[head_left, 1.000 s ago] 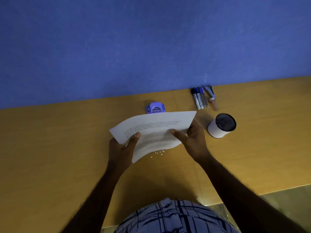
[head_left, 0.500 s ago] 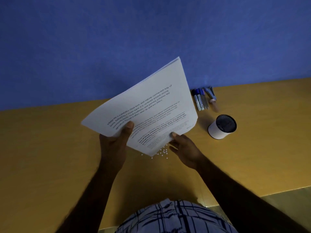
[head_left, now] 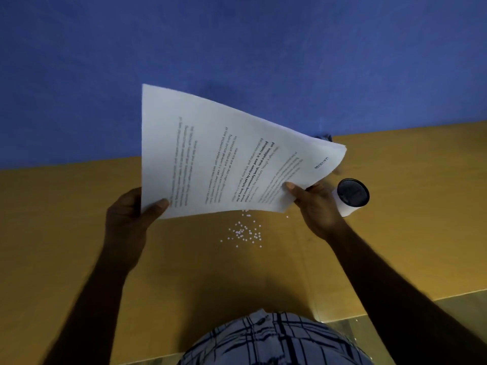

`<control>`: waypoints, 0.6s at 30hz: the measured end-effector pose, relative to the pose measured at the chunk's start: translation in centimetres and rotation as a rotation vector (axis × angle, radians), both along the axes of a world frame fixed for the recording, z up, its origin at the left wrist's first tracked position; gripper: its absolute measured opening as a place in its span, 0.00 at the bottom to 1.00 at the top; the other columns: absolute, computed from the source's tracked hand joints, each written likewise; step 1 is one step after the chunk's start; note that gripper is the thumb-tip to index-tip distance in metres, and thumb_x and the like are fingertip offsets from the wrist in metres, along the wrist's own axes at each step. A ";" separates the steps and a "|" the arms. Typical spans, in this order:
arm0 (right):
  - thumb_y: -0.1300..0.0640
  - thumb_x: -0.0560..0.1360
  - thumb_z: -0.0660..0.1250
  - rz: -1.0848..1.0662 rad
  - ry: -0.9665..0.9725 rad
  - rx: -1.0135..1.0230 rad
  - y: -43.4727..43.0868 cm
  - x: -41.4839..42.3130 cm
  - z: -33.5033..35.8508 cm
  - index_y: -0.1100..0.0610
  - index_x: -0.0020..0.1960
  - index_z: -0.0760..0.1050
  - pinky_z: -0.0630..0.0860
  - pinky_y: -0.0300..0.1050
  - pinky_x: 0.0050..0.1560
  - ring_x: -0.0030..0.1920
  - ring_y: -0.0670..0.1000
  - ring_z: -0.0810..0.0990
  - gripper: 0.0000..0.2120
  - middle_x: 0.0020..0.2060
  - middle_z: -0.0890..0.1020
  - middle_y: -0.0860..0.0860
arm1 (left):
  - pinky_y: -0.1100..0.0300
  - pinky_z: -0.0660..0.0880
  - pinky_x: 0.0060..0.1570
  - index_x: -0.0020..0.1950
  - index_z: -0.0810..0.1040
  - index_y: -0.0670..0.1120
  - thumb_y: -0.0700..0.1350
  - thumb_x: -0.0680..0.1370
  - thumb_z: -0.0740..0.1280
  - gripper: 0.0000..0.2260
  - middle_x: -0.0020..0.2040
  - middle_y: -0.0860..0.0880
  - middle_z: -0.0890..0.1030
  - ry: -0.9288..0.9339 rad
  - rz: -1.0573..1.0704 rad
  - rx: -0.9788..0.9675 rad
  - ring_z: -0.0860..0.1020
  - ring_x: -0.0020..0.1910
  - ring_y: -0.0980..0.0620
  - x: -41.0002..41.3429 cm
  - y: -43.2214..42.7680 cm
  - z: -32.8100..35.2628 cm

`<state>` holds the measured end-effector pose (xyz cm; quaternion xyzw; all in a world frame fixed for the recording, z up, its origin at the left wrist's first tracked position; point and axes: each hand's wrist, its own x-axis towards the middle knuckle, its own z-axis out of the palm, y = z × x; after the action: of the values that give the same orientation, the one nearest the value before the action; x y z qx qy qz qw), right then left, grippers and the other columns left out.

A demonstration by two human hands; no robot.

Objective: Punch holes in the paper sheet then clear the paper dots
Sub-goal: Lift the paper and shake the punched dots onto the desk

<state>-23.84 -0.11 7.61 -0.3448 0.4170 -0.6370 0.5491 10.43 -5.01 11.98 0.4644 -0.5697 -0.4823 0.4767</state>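
Paper sheet raised, rotated; left hand, right hand pinch lower edge. Paper dots now exposed below; clearing pending.

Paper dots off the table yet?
No, white paper dots lie scattered on the table just below the lifted paper sheet.

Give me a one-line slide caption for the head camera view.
Left hand and right hand hold a printed paper sheet above scattered paper dots on the table, a white cup nearby.
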 end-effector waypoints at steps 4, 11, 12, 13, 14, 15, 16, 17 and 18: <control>0.65 0.76 0.68 -0.026 0.177 -0.041 0.3 -0.7 1.1 0.53 0.62 0.78 0.79 0.46 0.56 0.63 0.56 0.79 0.16 0.61 0.81 0.53 | 0.72 0.78 0.44 0.50 0.79 0.66 0.39 0.71 0.74 0.21 0.47 0.68 0.82 -0.255 -0.066 0.028 0.81 0.49 0.67 0.4 -1.1 -0.6; 0.69 0.73 0.68 -0.098 0.325 0.012 0.6 0.6 1.6 0.55 0.55 0.78 0.81 0.48 0.53 0.54 0.52 0.83 0.14 0.52 0.85 0.50 | 0.44 0.79 0.53 0.50 0.80 0.61 0.30 0.70 0.73 0.25 0.50 0.55 0.84 -0.086 -0.046 0.116 0.82 0.55 0.53 -2.6 -0.9 -3.8; 0.70 0.74 0.67 -0.101 0.338 0.014 0.6 0.6 1.5 0.56 0.56 0.78 0.81 0.49 0.53 0.55 0.53 0.83 0.15 0.53 0.84 0.51 | 0.45 0.79 0.53 0.50 0.79 0.62 0.30 0.70 0.73 0.25 0.51 0.55 0.84 -0.079 -0.038 0.117 0.81 0.55 0.53 -3.0 -0.7 -4.2; 0.71 0.74 0.67 -0.100 0.347 0.010 0.7 0.7 1.3 0.56 0.56 0.77 0.81 0.48 0.53 0.56 0.53 0.83 0.15 0.54 0.83 0.52 | 0.47 0.79 0.53 0.51 0.79 0.62 0.30 0.70 0.73 0.26 0.51 0.56 0.84 -0.074 -0.033 0.114 0.81 0.56 0.53 -3.4 -0.5 -4.5; 0.71 0.74 0.67 -0.098 0.352 0.007 0.7 0.7 1.1 0.57 0.57 0.77 0.81 0.47 0.53 0.56 0.52 0.83 0.15 0.54 0.83 0.52 | 0.49 0.79 0.52 0.52 0.78 0.61 0.31 0.70 0.73 0.25 0.51 0.56 0.83 -0.073 -0.025 0.119 0.81 0.55 0.54 -3.6 -0.4 -4.8; 0.71 0.74 0.67 -0.096 0.353 0.009 0.8 0.7 0.9 0.57 0.57 0.77 0.81 0.46 0.52 0.56 0.52 0.83 0.15 0.55 0.83 0.52 | 0.51 0.80 0.51 0.53 0.78 0.60 0.32 0.71 0.73 0.23 0.51 0.56 0.83 -0.074 -0.007 0.131 0.81 0.55 0.55 -3.8 -0.3 -5.0; 0.70 0.74 0.67 -0.098 0.351 0.018 0.8 0.7 0.6 0.57 0.57 0.77 0.81 0.45 0.51 0.56 0.52 0.83 0.14 0.55 0.83 0.52 | 0.52 0.80 0.50 0.55 0.78 0.56 0.33 0.71 0.72 0.21 0.51 0.56 0.83 -0.077 0.017 0.148 0.81 0.54 0.57 -4.0 -0.3 -5.3; 0.69 0.74 0.68 -0.101 0.347 0.027 0.8 0.6 0.3 0.57 0.57 0.77 0.81 0.45 0.51 0.56 0.52 0.83 0.14 0.55 0.83 0.51 | 0.52 0.80 0.49 0.56 0.77 0.53 0.34 0.72 0.72 0.19 0.50 0.56 0.83 -0.084 0.043 0.166 0.82 0.53 0.57 -4.2 -0.3 -5.4; 0.68 0.74 0.69 -0.105 0.344 0.032 0.8 0.5 0.0 0.56 0.57 0.77 0.81 0.46 0.51 0.56 0.52 0.83 0.14 0.55 0.83 0.51 | 0.52 0.80 0.49 0.57 0.77 0.51 0.34 0.72 0.72 0.18 0.51 0.55 0.83 -0.094 0.063 0.177 0.82 0.52 0.58 -4.3 -0.3 -5.5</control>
<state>-23.32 0.64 7.65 -0.4176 0.5324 -0.5897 0.4409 6.17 -5.26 6.50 0.5443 -0.5317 -0.4932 0.4215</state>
